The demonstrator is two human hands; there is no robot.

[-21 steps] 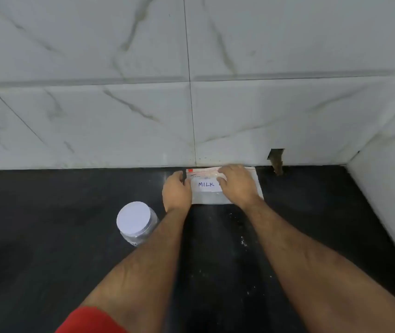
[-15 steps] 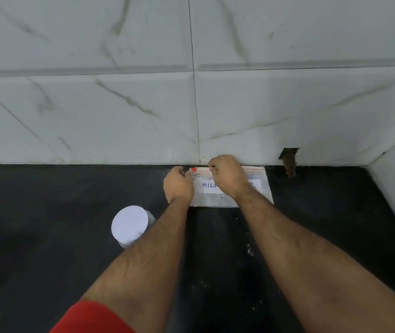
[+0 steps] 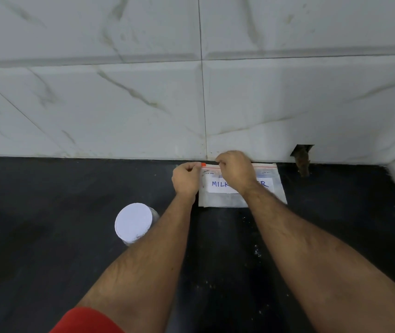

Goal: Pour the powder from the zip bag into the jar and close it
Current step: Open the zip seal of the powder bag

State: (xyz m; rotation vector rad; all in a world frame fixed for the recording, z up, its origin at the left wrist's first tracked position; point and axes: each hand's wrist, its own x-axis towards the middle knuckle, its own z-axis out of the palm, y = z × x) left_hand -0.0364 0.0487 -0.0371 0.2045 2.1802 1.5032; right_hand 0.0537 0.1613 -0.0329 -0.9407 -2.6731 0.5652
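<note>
The jar (image 3: pixel 136 223) stands on the dark counter (image 3: pixel 47 236) to the left of the left forearm, apart from both hands, with its white lid (image 3: pixel 132 222) on. Right of it, the left hand (image 3: pixel 186 179) has its fingers curled and pinches the top left corner of the bag (image 3: pixel 242 199), at the orange tab (image 3: pixel 203 165) of the zip strip. The bag lies flat on the counter, its top edge against the foot of the marble-tiled wall (image 3: pixel 119 92). The right hand (image 3: pixel 236 169) lies over the middle of the bag with its fingertips curled and pinching the zip strip just right of the left hand. The right wrist hides the middle of the bag's white label (image 3: pixel 218 185): "MILK" in blue ink reads at its left end and an "R" at its right. Pale specks are scattered on the counter below the bag, between the forearms. Further right, a small dark notch (image 3: pixel 302 155) is cut in the wall at counter level. Red sleeves (image 3: pixel 86 320) show at the bottom edge.
</note>
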